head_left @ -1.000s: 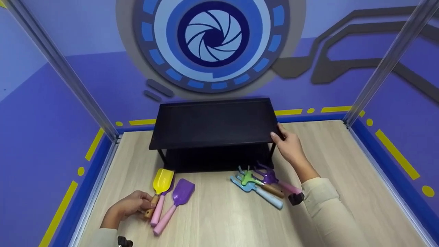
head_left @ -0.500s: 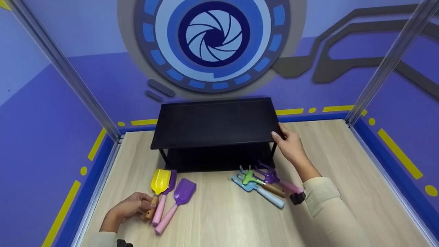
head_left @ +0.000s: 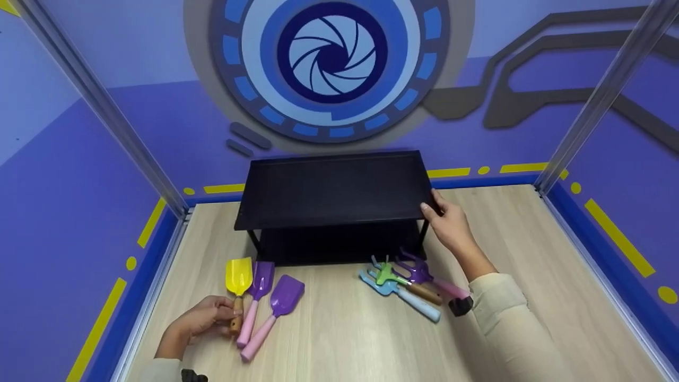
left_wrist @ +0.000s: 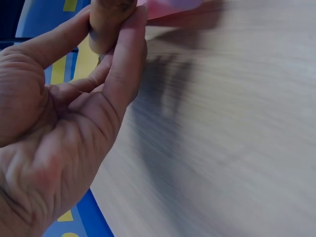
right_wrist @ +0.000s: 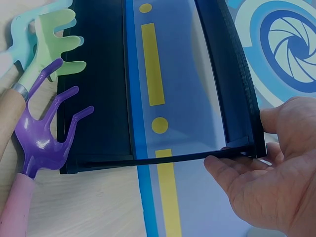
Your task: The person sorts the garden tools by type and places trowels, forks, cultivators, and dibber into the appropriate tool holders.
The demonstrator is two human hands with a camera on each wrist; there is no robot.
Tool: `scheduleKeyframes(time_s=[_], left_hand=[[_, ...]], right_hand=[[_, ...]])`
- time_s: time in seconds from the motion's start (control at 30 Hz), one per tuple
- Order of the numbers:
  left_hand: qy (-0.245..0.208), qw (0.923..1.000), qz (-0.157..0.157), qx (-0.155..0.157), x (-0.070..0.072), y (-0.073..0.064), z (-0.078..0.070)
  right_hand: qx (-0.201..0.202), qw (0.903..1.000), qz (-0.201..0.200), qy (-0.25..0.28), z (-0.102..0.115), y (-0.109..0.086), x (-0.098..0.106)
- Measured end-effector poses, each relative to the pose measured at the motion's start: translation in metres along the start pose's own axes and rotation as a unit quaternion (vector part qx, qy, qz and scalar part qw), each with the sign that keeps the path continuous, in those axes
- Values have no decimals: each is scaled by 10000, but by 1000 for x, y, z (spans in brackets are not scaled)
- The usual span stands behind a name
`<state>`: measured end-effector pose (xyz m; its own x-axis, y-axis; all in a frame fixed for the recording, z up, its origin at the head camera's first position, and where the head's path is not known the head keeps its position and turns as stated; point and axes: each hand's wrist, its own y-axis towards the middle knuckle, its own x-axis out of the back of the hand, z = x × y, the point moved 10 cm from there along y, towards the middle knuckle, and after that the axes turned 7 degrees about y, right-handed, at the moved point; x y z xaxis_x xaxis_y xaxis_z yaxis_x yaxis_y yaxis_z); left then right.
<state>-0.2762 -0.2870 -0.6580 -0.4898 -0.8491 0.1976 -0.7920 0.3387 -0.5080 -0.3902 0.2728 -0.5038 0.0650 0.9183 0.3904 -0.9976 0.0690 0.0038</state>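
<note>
My left hand [head_left: 204, 317] pinches the wooden handle of a yellow toy shovel [head_left: 238, 276] at the left of the head view. In the left wrist view, thumb and fingertips close around the brown handle end [left_wrist: 109, 24]. Beside it lie two purple shovels with pink handles, one nearer [head_left: 261, 281] and one farther right [head_left: 287, 295]. My right hand [head_left: 450, 225] grips the right edge of a black two-tier shelf [head_left: 334, 191], thumb on top and fingers underneath. In the right wrist view the fingers curl round the top board's corner.
Three small hand rakes lie at the shelf's front right: a blue one [head_left: 416, 306], a green one [head_left: 386, 274] with a wooden handle, and a purple one [head_left: 419, 271] with a pink handle. Their tines overlap the lower tier's edge. Printed walls [head_left: 148, 122] enclose the wooden table [head_left: 339, 329].
The yellow shovel's blade has swung left, away from the purple shovel it overlapped, with my left hand still on its handle. My right hand stays on the shelf edge.
</note>
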Motion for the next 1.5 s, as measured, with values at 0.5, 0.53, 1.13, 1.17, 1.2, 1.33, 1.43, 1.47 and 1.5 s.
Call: scheduleKeyframes(time_s=[0.5,0.53,1.13,1.17,1.2,1.33,1.43,1.47,1.5], left_hand=[[-235,9975,-591,-304,14,-2,-9],[-230,9973,-616,-316,14,-2,-10],[-246,9924,-1189,-205,27,2,-11],[-260,9920,-1216,-193,26,3,-11],[-279,9917,-1239,-189,26,4,-11],[-374,9898,-1363,-165,25,5,-11],[-463,9892,-1370,-256,26,5,-14],[-504,9888,-1368,-312,26,5,-16],[-557,9882,-1377,-360,27,5,-18]], right_hand=[[65,9999,68,-37,3,0,-1],[60,10000,61,-43,3,0,0],[44,9999,3,-131,1,1,0],[57,9999,4,-122,2,1,0],[63,9999,-6,-111,2,2,0],[97,9999,-18,-79,2,2,0],[49,10000,37,-50,1,1,-1],[35,10000,59,-45,1,1,-1],[18,10000,71,-41,1,0,-1]])
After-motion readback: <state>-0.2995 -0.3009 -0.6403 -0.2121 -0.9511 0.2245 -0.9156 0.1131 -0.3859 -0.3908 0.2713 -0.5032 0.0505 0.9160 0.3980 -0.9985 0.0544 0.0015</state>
